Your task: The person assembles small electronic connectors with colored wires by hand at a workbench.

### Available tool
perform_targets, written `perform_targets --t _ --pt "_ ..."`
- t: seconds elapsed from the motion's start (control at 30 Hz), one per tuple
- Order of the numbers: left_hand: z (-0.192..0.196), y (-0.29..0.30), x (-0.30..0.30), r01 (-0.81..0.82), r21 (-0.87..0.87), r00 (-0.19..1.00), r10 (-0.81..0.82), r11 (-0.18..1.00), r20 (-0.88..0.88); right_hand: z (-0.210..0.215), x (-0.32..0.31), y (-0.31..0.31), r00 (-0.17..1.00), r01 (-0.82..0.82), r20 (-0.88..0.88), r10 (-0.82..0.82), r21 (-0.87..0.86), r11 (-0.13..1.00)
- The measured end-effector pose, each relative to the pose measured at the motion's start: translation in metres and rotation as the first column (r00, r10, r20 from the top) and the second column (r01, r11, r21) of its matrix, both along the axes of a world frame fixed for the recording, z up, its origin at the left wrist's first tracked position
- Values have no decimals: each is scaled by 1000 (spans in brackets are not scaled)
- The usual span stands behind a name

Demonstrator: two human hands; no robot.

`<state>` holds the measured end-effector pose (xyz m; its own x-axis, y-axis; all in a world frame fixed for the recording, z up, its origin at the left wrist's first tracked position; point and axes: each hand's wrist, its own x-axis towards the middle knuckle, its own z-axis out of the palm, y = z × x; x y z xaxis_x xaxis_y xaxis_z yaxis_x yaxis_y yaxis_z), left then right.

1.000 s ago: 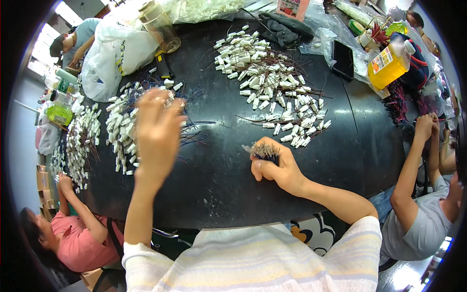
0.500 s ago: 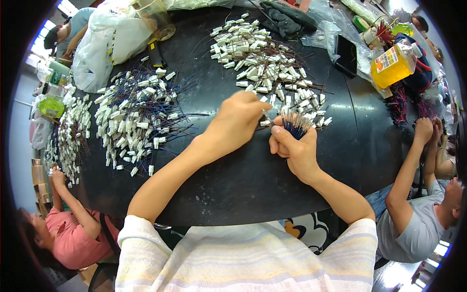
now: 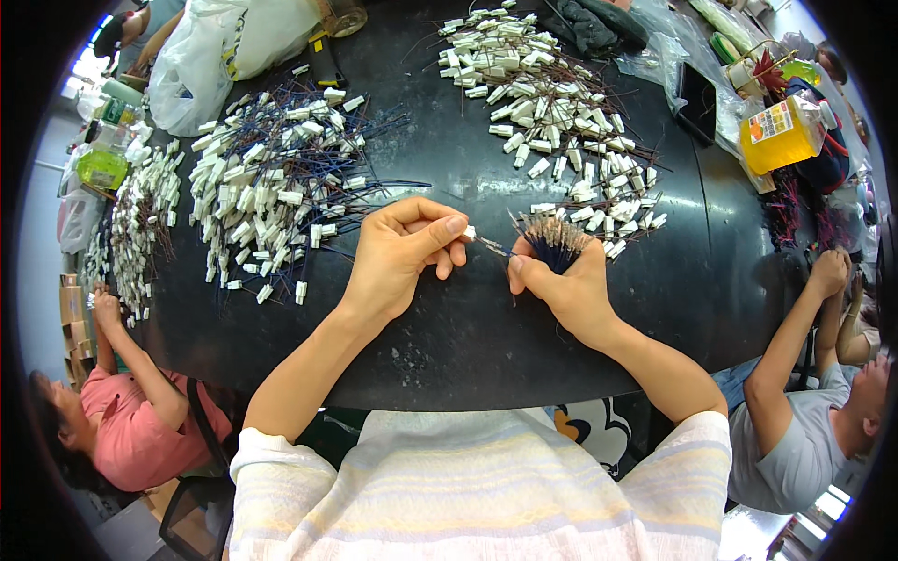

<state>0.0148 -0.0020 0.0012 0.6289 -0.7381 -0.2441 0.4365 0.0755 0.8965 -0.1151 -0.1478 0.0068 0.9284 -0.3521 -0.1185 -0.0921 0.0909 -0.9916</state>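
Pinching a small white connector point(image 3: 470, 232) between the thumb and fingertips of the left hand point(image 3: 398, 252), above the bare middle of the black counter point(image 3: 458, 351); probably calling for a light hold on its sides, leaving the right-facing end uncovered. Spanning the gap rightward as a thin wire point(image 3: 493, 247), meeting the pinching thumb and forefinger of the right hand point(image 3: 572, 285); likely calling for straight alignment with the connector, avoiding a kink. Not revealing clearly any depth of seating inside the connector. Clasping a bundle of wires point(image 3: 556, 241) in the same right hand, fanning upward above curled fingers; presumably needing a loose but steady hold, sparing the tips.

Continuing from left to right with materials: spreading as a far-left pile point(image 3: 145, 215) of narrow white pieces; bulging as a crinkled, translucent plastic bag point(image 3: 195, 70); heaping nearer as a left pile point(image 3: 248, 196) of blocky, matte connectors bristling with blue wires; gleaming in greyish streaks on the smooth counter; flaring as brush-like dark strands with tan, metallic-looking tips in the bundle; scattering beyond as a right pile point(image 3: 552, 107) of oblong connectors with brownish wires; shining farther right as a clear bottle point(image 3: 781, 138) of yellow liquid.
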Motion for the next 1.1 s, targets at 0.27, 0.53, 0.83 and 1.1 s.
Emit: perform_targets --t 0.27,0.53,0.83,1.1 --pt "-1 2 -5 24 -59 998 -28 998 -65 1 1 1 995 40 -92 -34 62 997" --pt "-1 0 -11 39 -16 999 -39 999 24 -3 0 0 998 -1 -64 -1 -34 999" --pt "0 -8 -30 -11 68 985 -1 998 172 2 -2 -3 999 19 -48 -15 75 997" --pt "3 -13 -5 143 195 907 -207 970 366 -9 -12 2 998 -20 64 27 -101 995"
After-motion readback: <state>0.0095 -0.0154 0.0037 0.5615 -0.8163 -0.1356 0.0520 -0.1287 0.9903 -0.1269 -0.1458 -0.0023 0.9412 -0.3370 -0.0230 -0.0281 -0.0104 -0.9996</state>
